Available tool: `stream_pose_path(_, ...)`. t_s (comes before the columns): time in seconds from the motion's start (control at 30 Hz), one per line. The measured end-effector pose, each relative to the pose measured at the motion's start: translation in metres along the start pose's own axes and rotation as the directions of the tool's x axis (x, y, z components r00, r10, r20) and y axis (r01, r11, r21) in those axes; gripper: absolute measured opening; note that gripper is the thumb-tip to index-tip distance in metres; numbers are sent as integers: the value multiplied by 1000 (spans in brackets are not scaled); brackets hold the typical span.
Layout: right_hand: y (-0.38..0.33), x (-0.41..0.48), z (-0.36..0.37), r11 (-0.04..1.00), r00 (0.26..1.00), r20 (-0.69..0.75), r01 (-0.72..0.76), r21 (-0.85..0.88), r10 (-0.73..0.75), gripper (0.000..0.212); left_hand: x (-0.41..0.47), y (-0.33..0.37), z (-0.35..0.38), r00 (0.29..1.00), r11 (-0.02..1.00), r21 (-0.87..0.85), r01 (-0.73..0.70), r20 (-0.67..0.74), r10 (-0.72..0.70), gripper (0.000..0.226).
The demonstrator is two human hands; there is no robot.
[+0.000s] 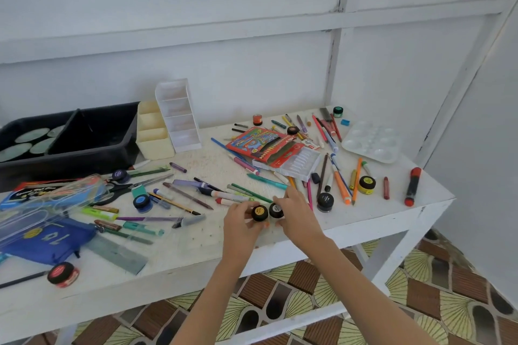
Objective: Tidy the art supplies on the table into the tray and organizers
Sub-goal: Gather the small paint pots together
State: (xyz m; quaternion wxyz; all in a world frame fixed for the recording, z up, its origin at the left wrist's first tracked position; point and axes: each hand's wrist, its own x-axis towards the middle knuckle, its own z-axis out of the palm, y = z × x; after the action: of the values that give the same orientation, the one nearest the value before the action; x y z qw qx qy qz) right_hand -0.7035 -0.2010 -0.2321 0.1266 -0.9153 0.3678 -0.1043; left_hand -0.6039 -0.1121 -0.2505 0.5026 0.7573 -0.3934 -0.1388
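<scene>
A: What are the hands doing by the front edge of the desk point(196, 235)?

B: The left hand point(241, 223) is curling its fingers round a yellow-labelled paint pot point(259, 213), and the right hand point(298, 217) is pinching a dark-labelled paint pot point(276, 210). The 2 pots are touching, side by side. I'm guessing the person is pairing them so that 1 trip carries both. I cannot tell whether they are resting on the desk or being lifted.

A: What is lying around them?

B: Just behind the hands, pens and pencils point(238, 193) are lying crossed in a loose heap. A black pot point(325, 201) is sitting near on the right and a blue pot point(143, 202) well apart on the left. A red pot point(63, 274) is sitting at the near left, beside a blue pouch point(47, 241).

A: And where are things going?

B: At the far left a black tray point(70, 165) is standing near the wall, with a cream organizer point(152, 134) and a white organizer point(179, 115) just beside it. Scissors point(123, 187) and a clear pencil case point(42, 202) are lying between the hands and the tray, so I'm expecting the pots to need carrying over them, not sliding.
</scene>
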Motion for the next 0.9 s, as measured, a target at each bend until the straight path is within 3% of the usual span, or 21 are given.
stream_pose_path(0.27, 7, -8, 10, 994, 995, -96, 22, 106, -12, 48, 6, 10, 6, 999, 966, 259, 17, 25, -25, 40)
stream_pose_path(0.4, 17, -14, 2, 920, 991, -135, 40, 391, 15, 42, 6, 17, 1, 992, 960, 278, 44, 104, -75, 58)
stream_pose_path(0.5, 31, -25, -9, 869, 951, -290, 55, 491, 104, 29, -3, 30, -2, 999, 924, 379, -49, 14, 47, 48)
stream_pose_path(0.6, 49, -36, -22, 837, 895, -370, -8, 547, 250, 23, -4, 52, 7, 980, 931, 320, -179, -21, 195, 35)
stream_pose_path(0.77, 83, -49, -34, 747, 827, -353, -116, 654, 438, 17, 9, 72, 56, 927, 885, 284, -369, 184, 327, 34)
stream_pose_path(0.9, 108, -54, -37, 716, 808, -315, -178, 675, 498, 17, 22, 70, 92, 893, 822, 401, -404, 366, 261, 52)
